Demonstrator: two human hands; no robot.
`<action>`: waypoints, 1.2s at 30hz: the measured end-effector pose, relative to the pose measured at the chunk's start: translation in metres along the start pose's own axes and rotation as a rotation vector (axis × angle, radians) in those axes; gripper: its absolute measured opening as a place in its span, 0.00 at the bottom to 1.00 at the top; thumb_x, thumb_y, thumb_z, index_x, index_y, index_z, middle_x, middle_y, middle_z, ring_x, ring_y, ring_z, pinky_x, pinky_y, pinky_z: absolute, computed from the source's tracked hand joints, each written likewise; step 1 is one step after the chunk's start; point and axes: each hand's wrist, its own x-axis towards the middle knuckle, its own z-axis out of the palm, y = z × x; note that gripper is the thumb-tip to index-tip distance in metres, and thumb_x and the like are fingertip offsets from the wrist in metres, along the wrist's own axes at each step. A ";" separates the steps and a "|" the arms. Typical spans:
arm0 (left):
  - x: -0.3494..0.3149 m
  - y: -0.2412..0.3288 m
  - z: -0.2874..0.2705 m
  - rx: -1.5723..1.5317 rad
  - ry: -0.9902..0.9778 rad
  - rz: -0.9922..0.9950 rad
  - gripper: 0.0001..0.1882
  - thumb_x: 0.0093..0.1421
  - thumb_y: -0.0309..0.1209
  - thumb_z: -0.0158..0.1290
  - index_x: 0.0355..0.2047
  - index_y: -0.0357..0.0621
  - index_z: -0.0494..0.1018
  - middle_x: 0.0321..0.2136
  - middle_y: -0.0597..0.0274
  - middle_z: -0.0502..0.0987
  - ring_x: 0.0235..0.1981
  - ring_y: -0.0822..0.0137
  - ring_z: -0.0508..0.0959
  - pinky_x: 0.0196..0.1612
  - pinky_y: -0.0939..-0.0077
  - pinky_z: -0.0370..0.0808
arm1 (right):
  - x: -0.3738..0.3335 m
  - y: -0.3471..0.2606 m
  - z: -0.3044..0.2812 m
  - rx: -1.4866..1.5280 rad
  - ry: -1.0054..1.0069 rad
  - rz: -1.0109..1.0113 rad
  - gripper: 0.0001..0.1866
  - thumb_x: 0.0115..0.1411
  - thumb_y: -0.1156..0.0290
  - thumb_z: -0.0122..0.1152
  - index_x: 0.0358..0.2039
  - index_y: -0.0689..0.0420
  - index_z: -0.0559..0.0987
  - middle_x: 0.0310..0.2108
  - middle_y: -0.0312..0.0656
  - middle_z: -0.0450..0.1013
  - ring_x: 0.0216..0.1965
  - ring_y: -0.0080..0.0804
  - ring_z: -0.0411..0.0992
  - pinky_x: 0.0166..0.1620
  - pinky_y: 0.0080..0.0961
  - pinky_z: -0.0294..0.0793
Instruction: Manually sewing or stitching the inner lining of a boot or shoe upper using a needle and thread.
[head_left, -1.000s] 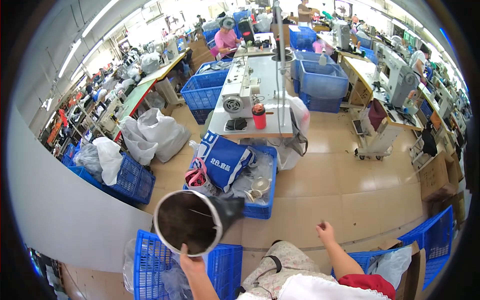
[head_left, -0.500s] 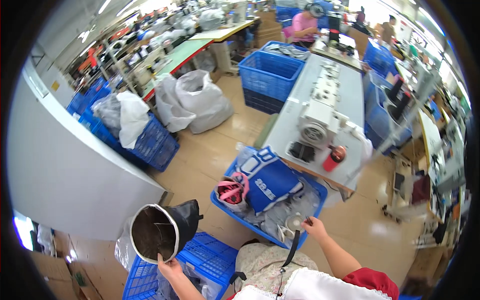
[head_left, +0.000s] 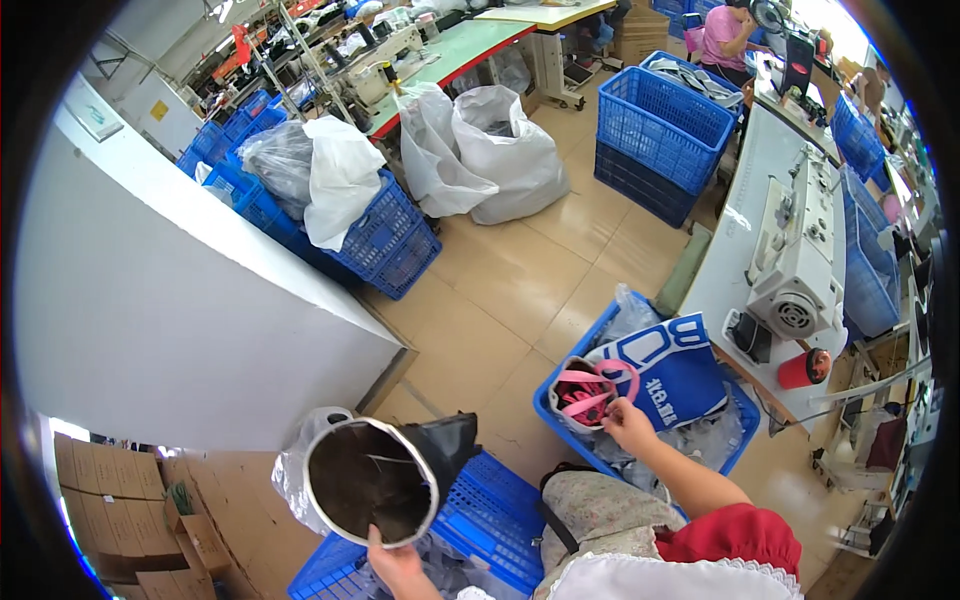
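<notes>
At the lower left, my left hand (head_left: 396,568) grips the rim of a dark fabric tube piece (head_left: 455,442) with a round, white-edged opening; the opening faces me and shows a brown inside. A blue crate (head_left: 490,515) with clear plastic-wrapped contents stands beneath it. My right hand (head_left: 630,428) is closed at the edge of a small pouch with pink straps (head_left: 586,392); what its fingertips hold, if anything, is hidden. That pouch sits in a blue bin (head_left: 742,440) beside a blue-and-white printed bag (head_left: 668,372) and grey plastic wrapping.
Right of the bin stands a table with a white sewing machine (head_left: 797,280) and a red cup (head_left: 803,369). A grey-white partition (head_left: 200,310) rises at the left. Farther off are white sacks (head_left: 510,160), stacked blue crates (head_left: 665,130) and a person in pink (head_left: 727,40).
My right hand has moved from the bin's near edge, where it held a small dark thing, up to the pink-strapped pouch. My left hand still holds the dark piece. The view has turned left.
</notes>
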 end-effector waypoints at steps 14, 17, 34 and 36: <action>0.077 0.041 0.054 0.658 -0.037 0.487 0.17 0.54 0.32 0.54 0.39 0.27 0.72 0.33 0.50 0.76 0.35 0.58 0.75 0.36 0.67 0.73 | 0.204 -0.167 0.193 -0.069 -0.446 -0.231 0.17 0.54 0.59 0.57 0.37 0.59 0.76 0.31 0.46 0.76 0.34 0.39 0.75 0.39 0.30 0.73; 0.153 0.054 0.108 0.437 0.058 0.199 0.18 0.54 0.35 0.54 0.38 0.30 0.73 0.34 0.53 0.77 0.36 0.58 0.75 0.39 0.67 0.73 | 0.261 -0.202 0.205 -0.055 -0.473 -0.185 0.16 0.54 0.59 0.56 0.37 0.57 0.77 0.32 0.45 0.76 0.36 0.39 0.74 0.41 0.30 0.72; 0.302 -0.076 0.585 0.824 -0.638 -0.598 0.22 0.58 0.38 0.51 0.47 0.35 0.67 0.40 0.55 0.75 0.40 0.61 0.73 0.46 0.65 0.70 | 0.436 -0.302 0.021 0.468 0.366 -0.128 0.23 0.53 0.51 0.62 0.42 0.56 0.76 0.34 0.35 0.74 0.33 0.21 0.67 0.38 0.21 0.67; 0.328 -0.108 0.626 1.025 -0.988 -0.584 0.22 0.58 0.35 0.50 0.49 0.35 0.65 0.42 0.53 0.74 0.42 0.58 0.72 0.49 0.65 0.68 | 0.441 -0.308 -0.002 0.548 0.483 -0.033 0.27 0.51 0.49 0.63 0.40 0.60 0.76 0.37 0.40 0.74 0.36 0.27 0.70 0.41 0.24 0.69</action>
